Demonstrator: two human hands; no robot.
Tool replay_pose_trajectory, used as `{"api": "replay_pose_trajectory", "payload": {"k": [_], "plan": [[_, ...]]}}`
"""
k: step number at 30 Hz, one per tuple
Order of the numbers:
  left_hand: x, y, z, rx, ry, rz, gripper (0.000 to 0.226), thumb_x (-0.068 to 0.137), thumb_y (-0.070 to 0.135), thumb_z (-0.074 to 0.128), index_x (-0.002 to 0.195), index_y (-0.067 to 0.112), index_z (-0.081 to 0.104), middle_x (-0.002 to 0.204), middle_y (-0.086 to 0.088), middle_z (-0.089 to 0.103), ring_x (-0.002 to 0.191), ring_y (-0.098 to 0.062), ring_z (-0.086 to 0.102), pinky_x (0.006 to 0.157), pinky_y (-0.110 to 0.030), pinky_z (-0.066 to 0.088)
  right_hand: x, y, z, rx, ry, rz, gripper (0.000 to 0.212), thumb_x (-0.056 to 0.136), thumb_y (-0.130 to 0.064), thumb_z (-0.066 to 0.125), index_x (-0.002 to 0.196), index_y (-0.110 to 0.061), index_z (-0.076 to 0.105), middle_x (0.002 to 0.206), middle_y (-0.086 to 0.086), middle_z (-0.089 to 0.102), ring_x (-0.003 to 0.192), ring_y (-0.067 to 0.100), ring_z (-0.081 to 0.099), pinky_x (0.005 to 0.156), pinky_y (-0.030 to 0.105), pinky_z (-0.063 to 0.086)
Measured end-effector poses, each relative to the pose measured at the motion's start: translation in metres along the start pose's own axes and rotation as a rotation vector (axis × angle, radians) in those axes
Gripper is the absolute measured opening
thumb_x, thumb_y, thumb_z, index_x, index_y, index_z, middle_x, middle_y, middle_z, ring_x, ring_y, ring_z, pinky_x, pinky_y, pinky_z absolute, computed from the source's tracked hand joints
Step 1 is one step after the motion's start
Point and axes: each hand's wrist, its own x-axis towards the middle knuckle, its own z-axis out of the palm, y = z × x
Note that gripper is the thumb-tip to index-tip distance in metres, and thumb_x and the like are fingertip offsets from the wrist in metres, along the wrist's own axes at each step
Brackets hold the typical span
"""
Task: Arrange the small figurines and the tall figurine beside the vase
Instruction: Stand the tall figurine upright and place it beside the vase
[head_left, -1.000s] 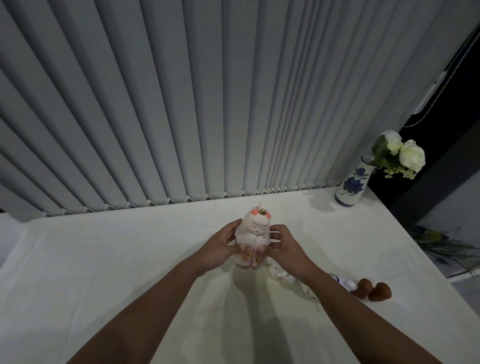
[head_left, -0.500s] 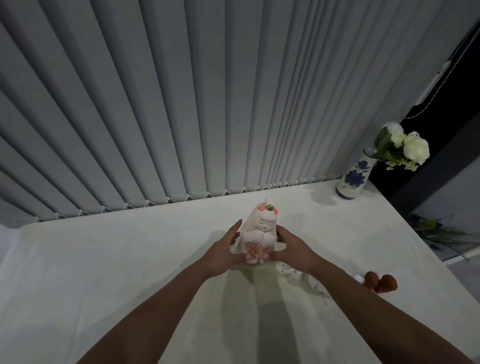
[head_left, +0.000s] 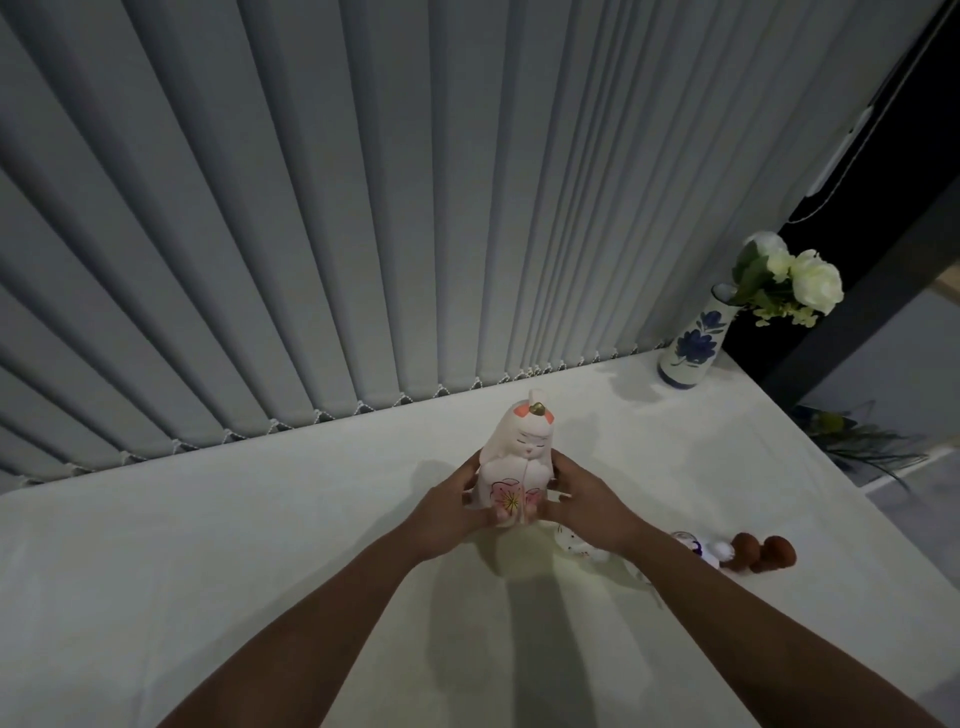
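Observation:
The tall white figurine (head_left: 519, 457), with a painted face and a pink flower on its front, is held upright just above the white table (head_left: 260, 545). My left hand (head_left: 452, 512) grips its left side and my right hand (head_left: 582, 504) its right side. A blue-flowered white vase (head_left: 691, 348) with white roses stands at the table's far right corner, well beyond the figurine. Small figurines lie behind my right forearm: a white spotted one (head_left: 574, 545), a blue-and-white one (head_left: 698, 551) and two brown ones (head_left: 763, 553).
Grey vertical blinds (head_left: 363, 208) hang along the table's far edge. The table's right edge runs diagonally past the vase, with green leaves (head_left: 852, 441) on the floor beyond it.
Both hands have carried the tall figurine a little farther from me and to the right, toward the vase. The small figurines have stayed where they were.

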Motion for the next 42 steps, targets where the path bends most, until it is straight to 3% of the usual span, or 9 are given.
{"api": "replay_pose_trajectory", "payload": {"k": [4, 9, 14, 18, 23, 26, 35, 39, 42], "plan": [[0.002, 0.011, -0.001, 0.009, -0.007, -0.001, 0.072, 0.075, 0.029, 0.078, 0.126, 0.059, 0.037, 0.121, 0.009, 0.064, 0.111, -0.012, 0.06, 0.095, -0.038, 0.053, 0.006, 0.001, -0.005, 0.065, 0.011, 0.013, 0.065, 0.074, -0.015, 0.077, 0.13, -0.027, 0.046, 0.121, -0.006, 0.062, 0.107, 0.015, 0.061, 0.088, 0.033, 0.054], [0.011, 0.037, 0.006, -0.002, 0.016, 0.032, 0.072, 0.075, 0.025, 0.078, 0.126, 0.057, 0.038, 0.119, 0.008, 0.065, 0.11, -0.012, 0.061, 0.095, -0.034, 0.053, 0.006, -0.005, -0.029, 0.107, 0.03, -0.023, 0.061, 0.078, -0.013, 0.075, 0.131, -0.024, 0.045, 0.12, -0.005, 0.06, 0.102, 0.007, 0.059, 0.073, 0.016, 0.051], [0.036, 0.076, 0.034, -0.017, 0.066, 0.098, 0.076, 0.076, 0.017, 0.078, 0.127, 0.055, 0.036, 0.121, 0.011, 0.063, 0.11, -0.013, 0.061, 0.09, -0.027, 0.054, 0.006, -0.008, -0.08, 0.136, 0.036, -0.085, 0.062, 0.078, -0.011, 0.075, 0.131, -0.022, 0.046, 0.119, -0.004, 0.061, 0.102, 0.008, 0.059, 0.067, 0.011, 0.051], [0.062, 0.102, 0.072, -0.075, 0.116, 0.127, 0.074, 0.077, 0.011, 0.075, 0.124, 0.055, 0.038, 0.122, 0.007, 0.062, 0.11, -0.011, 0.061, 0.086, -0.022, 0.054, 0.006, 0.0, -0.134, 0.139, 0.026, -0.11, 0.064, 0.075, -0.009, 0.076, 0.129, -0.026, 0.047, 0.118, -0.009, 0.062, 0.105, 0.012, 0.059, 0.071, 0.015, 0.051], [0.098, 0.126, 0.118, -0.117, 0.182, 0.128, 0.077, 0.078, 0.008, 0.074, 0.14, 0.032, 0.035, 0.125, -0.001, 0.061, 0.109, -0.009, 0.06, 0.076, -0.014, 0.053, 0.013, 0.015, -0.191, 0.134, -0.005, -0.117, 0.067, 0.073, -0.004, 0.074, 0.13, -0.026, 0.046, 0.121, -0.006, 0.061, 0.108, 0.015, 0.058, 0.074, 0.019, 0.051], [0.119, 0.135, 0.133, -0.119, 0.209, 0.113, 0.079, 0.077, 0.007, 0.075, 0.141, 0.028, 0.033, 0.125, -0.005, 0.061, 0.108, -0.01, 0.059, 0.075, -0.013, 0.053, 0.021, 0.023, -0.216, 0.127, -0.025, -0.1, 0.069, 0.073, -0.006, 0.075, 0.133, -0.025, 0.045, 0.123, -0.004, 0.06, 0.11, 0.017, 0.057, 0.077, 0.022, 0.051], [0.187, 0.152, 0.137, -0.115, 0.159, 0.073, 0.075, 0.076, 0.008, 0.075, 0.136, 0.035, 0.039, 0.121, 0.0, 0.062, 0.106, -0.008, 0.061, 0.082, -0.02, 0.054, 0.063, 0.042, -0.254, 0.15, -0.018, -0.087, 0.06, 0.079, -0.001, 0.07, 0.126, -0.028, 0.044, 0.116, -0.005, 0.06, 0.106, 0.013, 0.057, 0.06, 0.009, 0.05], [0.221, 0.146, 0.133, -0.102, 0.119, 0.02, 0.073, 0.077, 0.005, 0.073, 0.136, 0.031, 0.038, 0.114, 0.007, 0.063, 0.108, -0.009, 0.058, 0.082, -0.019, 0.052, 0.088, 0.053, -0.256, 0.158, -0.022, -0.078, 0.063, 0.085, -0.002, 0.066, 0.137, -0.022, 0.037, 0.12, -0.007, 0.055, 0.108, 0.01, 0.055, 0.061, 0.006, 0.05], [0.242, 0.139, 0.131, -0.102, 0.105, -0.021, 0.075, 0.077, 0.008, 0.073, 0.139, 0.027, 0.035, 0.122, 0.002, 0.06, 0.107, -0.007, 0.056, 0.079, -0.019, 0.049, 0.105, 0.06, -0.253, 0.168, -0.012, -0.071, 0.062, 0.088, 0.003, 0.06, 0.139, -0.02, 0.033, 0.12, -0.007, 0.053, 0.109, 0.009, 0.054, 0.076, 0.01, 0.052]]}}
